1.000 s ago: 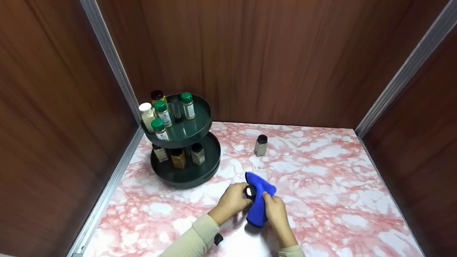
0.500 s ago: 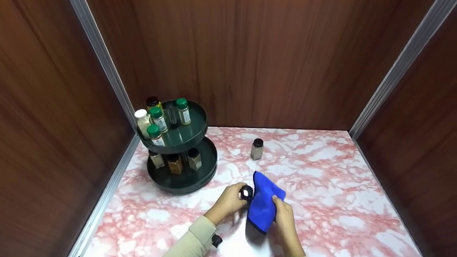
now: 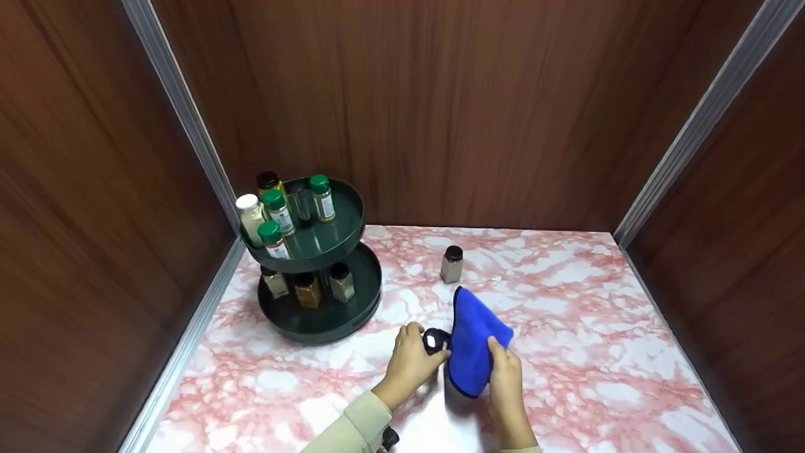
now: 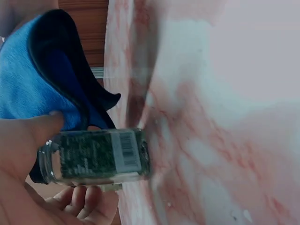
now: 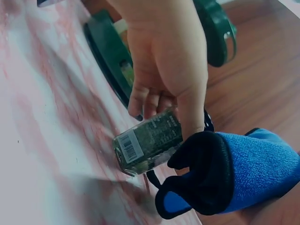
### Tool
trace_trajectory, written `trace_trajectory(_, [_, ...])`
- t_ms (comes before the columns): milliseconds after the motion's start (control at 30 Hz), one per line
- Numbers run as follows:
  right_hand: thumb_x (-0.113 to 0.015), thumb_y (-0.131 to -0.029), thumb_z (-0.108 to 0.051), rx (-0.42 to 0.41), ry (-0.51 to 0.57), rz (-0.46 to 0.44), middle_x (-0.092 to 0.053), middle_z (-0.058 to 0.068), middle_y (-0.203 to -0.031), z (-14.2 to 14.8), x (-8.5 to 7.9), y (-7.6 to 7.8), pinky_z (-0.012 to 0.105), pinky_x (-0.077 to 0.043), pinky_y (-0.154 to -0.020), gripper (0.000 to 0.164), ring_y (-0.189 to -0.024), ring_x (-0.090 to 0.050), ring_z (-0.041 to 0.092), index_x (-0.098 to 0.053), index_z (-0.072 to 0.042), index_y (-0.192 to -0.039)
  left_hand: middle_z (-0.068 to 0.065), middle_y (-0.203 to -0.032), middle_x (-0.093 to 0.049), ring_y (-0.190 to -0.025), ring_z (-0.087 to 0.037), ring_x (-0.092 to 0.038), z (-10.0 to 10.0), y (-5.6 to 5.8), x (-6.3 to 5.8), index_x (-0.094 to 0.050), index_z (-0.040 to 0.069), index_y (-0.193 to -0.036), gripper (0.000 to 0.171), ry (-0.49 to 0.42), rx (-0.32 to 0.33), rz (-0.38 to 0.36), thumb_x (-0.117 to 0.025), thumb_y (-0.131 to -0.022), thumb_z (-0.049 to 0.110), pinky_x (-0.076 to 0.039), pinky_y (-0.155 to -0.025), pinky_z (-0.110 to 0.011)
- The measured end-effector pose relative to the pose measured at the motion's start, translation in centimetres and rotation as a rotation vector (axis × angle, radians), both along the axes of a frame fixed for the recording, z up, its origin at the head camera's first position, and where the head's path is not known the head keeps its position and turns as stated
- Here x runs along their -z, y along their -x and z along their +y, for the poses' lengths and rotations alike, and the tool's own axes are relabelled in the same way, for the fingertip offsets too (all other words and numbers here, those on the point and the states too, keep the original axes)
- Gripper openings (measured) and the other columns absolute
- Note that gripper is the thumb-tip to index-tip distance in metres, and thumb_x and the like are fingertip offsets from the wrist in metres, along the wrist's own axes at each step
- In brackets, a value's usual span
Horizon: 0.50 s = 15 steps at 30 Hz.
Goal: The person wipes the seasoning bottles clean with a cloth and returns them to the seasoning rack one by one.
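Observation:
My left hand (image 3: 407,363) grips a clear spice jar (image 4: 101,157) near its black cap, thumb on one side and fingers on the other. Green flakes show inside it, and its side bears a white barcode label (image 4: 125,151). The jar's base is close over the table. In the head view mostly the shiny black cap (image 3: 433,340) shows. My right hand (image 3: 507,377) pinches a blue cloth (image 3: 473,340) with black edging, thumb on top. The cloth hangs just right of the jar, its edge right at my left thumb. Folds hide part of the jar's side in the right wrist view.
A dark green two-tier round rack (image 3: 314,327) stands at the left, with several spice jars on both tiers. Behind the cloth a black-capped jar (image 3: 451,267) stands upright on the pink marbled table (image 3: 578,352). Brown wooden panels (image 3: 402,113) enclose the back and sides.
The cloth has come away from around the jar to its right and is spread wider, its upper tip raised. My left hand still grips the jar, its fingers slightly shifted. The head view tilted slightly.

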State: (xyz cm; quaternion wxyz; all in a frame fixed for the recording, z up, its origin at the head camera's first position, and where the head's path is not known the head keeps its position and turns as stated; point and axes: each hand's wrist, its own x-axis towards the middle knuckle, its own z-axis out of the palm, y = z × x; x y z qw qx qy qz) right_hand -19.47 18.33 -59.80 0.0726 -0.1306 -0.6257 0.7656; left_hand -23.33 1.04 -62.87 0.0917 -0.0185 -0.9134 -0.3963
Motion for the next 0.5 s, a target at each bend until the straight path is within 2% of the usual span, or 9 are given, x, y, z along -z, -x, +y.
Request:
trace_trajectory(133, [-0.051,-0.106,-0.027,-0.004,0.007,0.022,-0.076,0.011,-0.103,-0.6,-0.1,0.3,0.027,-0.055,-0.087,0.045,-0.093,-0.071,0.014,-0.062,0.013,-0.123,-0.007,-0.098,-0.061,-0.097,-0.027,-0.063,-0.7,0.1,-0.7,-0.059,0.006,-0.104,0.051,-0.004,0.064,0.000,-0.090,-0.070,0.025,-0.053,-0.089,-0.043])
trace_trajectory(267, [-0.051,-0.106,-0.027,-0.075,-0.003,0.063,-0.075,0.012,-0.105,-1.2,-0.6,0.7,0.028,-0.055,-0.088,0.045,-0.095,-0.070,0.014,-0.062,0.012,-0.126,-0.007,-0.093,-0.071,-0.090,-0.021,-0.067,-1.5,0.4,-1.3,-0.067,0.008,-0.097,0.038,-0.014,0.160,0.007,-0.088,-0.066,0.012,-0.055,-0.084,-0.039])
trace_trajectory(400, [-0.052,-0.106,-0.029,-0.165,0.003,0.076,-0.076,0.010,-0.097,-2.2,-0.4,1.7,0.031,-0.057,-0.082,0.042,-0.088,-0.071,0.017,-0.065,0.008,-0.121,-0.002,-0.084,-0.073,-0.079,-0.015,-0.067,-2.1,0.8,-1.6,-0.070,0.011,-0.089,0.029,0.010,0.229,0.041,-0.085,-0.065,0.009,-0.056,-0.074,-0.036])
trace_trajectory(500, [-0.053,-0.106,-0.030,-0.191,0.002,0.066,-0.076,0.009,-0.090,-3.0,0.7,3.0,0.032,-0.059,-0.077,0.041,-0.081,-0.071,0.017,-0.067,0.007,-0.116,0.002,-0.079,-0.071,-0.074,-0.013,-0.065,-2.3,1.2,-1.6,-0.068,0.013,-0.085,0.024,0.053,0.253,0.062,-0.083,-0.067,0.011,-0.055,-0.069,-0.035])
